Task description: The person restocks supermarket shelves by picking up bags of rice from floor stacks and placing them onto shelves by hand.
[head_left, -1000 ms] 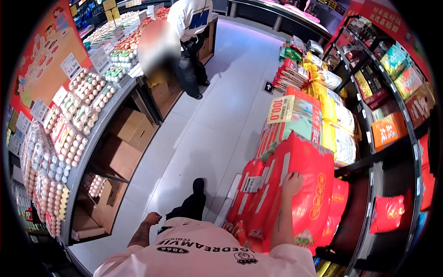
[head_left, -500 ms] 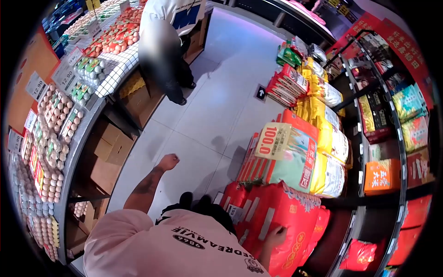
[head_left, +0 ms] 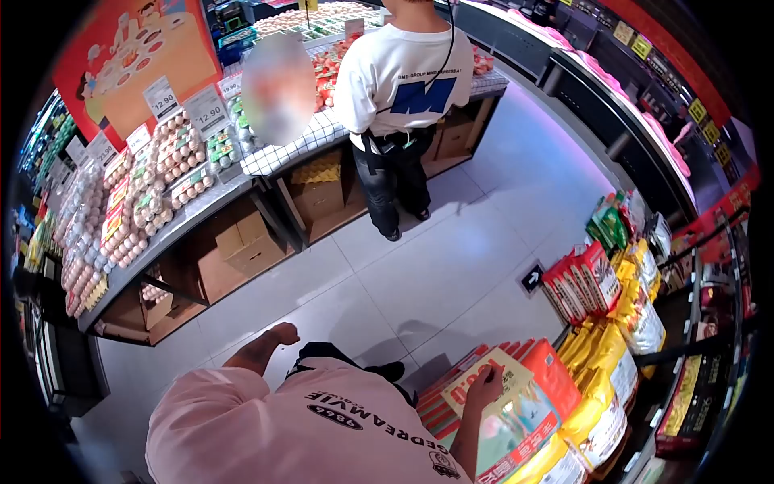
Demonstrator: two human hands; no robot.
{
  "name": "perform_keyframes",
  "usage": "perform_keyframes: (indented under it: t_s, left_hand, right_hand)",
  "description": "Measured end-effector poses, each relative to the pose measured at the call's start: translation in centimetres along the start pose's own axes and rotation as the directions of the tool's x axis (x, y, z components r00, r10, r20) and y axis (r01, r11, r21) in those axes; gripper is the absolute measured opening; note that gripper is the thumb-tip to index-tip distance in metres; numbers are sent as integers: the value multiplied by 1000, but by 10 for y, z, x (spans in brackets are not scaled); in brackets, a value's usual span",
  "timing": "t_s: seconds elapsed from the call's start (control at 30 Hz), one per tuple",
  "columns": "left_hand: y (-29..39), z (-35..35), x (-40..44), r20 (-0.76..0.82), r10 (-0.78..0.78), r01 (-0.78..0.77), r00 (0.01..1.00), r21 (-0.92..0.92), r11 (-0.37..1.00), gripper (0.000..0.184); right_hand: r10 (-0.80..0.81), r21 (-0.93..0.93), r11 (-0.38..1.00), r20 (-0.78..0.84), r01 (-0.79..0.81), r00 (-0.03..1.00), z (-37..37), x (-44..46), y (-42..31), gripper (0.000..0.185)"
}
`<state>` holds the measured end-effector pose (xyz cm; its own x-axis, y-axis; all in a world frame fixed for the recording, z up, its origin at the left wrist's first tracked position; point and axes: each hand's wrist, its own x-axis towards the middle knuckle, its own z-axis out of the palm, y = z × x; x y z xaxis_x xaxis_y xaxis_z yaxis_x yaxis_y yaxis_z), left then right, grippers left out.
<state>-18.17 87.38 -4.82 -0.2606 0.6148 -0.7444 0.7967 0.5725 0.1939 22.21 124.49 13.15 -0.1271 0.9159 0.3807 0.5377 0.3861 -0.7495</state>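
My left hand [head_left: 282, 332] hangs in front of my body over the tiled floor, fingers curled into a loose fist with nothing visible in it. My right hand [head_left: 487, 383] is also curled and appears just above a yellowish price sign [head_left: 516, 371] on a stack of packaged bags [head_left: 558, 385]. It appears not to grip the sign; whether it touches it I cannot tell.
Trays of eggs [head_left: 181, 150] with price cards [head_left: 208, 111] fill a display stand at left. A person in a white shirt [head_left: 405, 81] stands beside it. Yellow bags [head_left: 601, 411] and red packages [head_left: 582, 282] line the right. A floor arrow [head_left: 532, 279] lies between.
My view has turned left and moved forward past the red bags. The egg stand and person now appear further right in view. My right hand has gone from beside red bags to the price sign.
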Motion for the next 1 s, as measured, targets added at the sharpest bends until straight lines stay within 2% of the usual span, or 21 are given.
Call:
perform_keyframes:
  t_s: [0.07,0.1,0.17,0.2,0.23,0.37,0.43,0.47,0.57,0.6,0.63,0.67,0.7,0.73,0.77,0.8,0.83,0.87,0.9,0.93,1.0]
  left_hand:
    - [-13,18,-9,-97,-247,230,964,-162,960,37]
    - [-17,34,-10,-239,-315,276,918,-184,943,36]
    - [16,10,-25,94,-515,473,852,-559,680,36]
    - [24,13,-15,130,-502,486,855,-541,687,37]
    - [33,16,-5,68,-347,346,935,-372,861,37]
    - [100,-34,60,254,-286,365,924,-361,858,37]
    - [125,-74,110,75,-53,68,996,-209,976,35]
    - [136,-94,138,-19,-16,11,1000,-242,970,35]
    - [178,-174,226,-224,60,-130,973,-315,940,33]
    - [189,-197,262,-216,70,-143,974,-344,928,31]
    - [168,-184,337,-225,358,-362,906,23,932,31]
    - [186,-228,371,-39,432,-417,901,196,888,31]
    - [199,-262,397,169,449,-479,877,354,803,32]
    - [213,-291,429,163,380,-413,910,312,855,31]
    - [231,-326,469,142,305,-333,942,272,903,29]
    - [252,-362,501,11,353,-343,936,265,901,31]
    - [278,-404,518,-132,486,-422,864,337,842,30]
    - [297,-436,550,-177,559,-410,810,510,756,28]
    - [334,-479,544,-400,297,-368,867,-115,923,26]
    - [366,-520,544,-433,298,-422,851,-224,879,24]
    - [406,-563,580,-381,316,-437,869,-290,852,26]
  right_hand:
    - [-72,3,997,96,73,993,22,67,21,13]
    - [-109,14,994,110,108,988,31,100,20,12]
    - [-148,70,988,108,141,983,44,160,3,12]
    - [-143,115,985,87,132,986,50,185,-10,13]
    - [-131,158,980,63,120,989,58,206,-17,13]
    - [-143,165,978,94,126,985,88,263,-7,10]
    - [-117,58,992,123,111,985,102,282,32,8]
    - [-84,7,996,177,84,981,102,289,59,13]
    - [240,-410,904,260,-118,935,89,282,189,26]
    - [350,-483,852,241,-201,905,72,261,244,32]
    - [447,-538,794,201,-283,871,54,233,306,38]
    - [590,-709,616,125,-344,798,29,179,390,36]
    - [925,-551,374,162,-746,344,-11,181,332,28]
    - [979,-347,204,59,-916,196,-30,153,340,23]
    - [982,-204,176,-37,-963,187,-45,147,317,20]
    - [976,-109,173,-116,-979,185,-55,137,306,20]
    - [967,-22,167,-191,-986,168,-62,127,298,20]
    - [963,-14,168,-211,-986,167,-64,123,290,20]
    - [962,-3,158,-227,-987,154,-65,107,280,20]
    - [970,66,68,-238,-995,51,-56,100,276,19]
    - [964,123,-13,-263,-992,-45,-19,97,272,23]
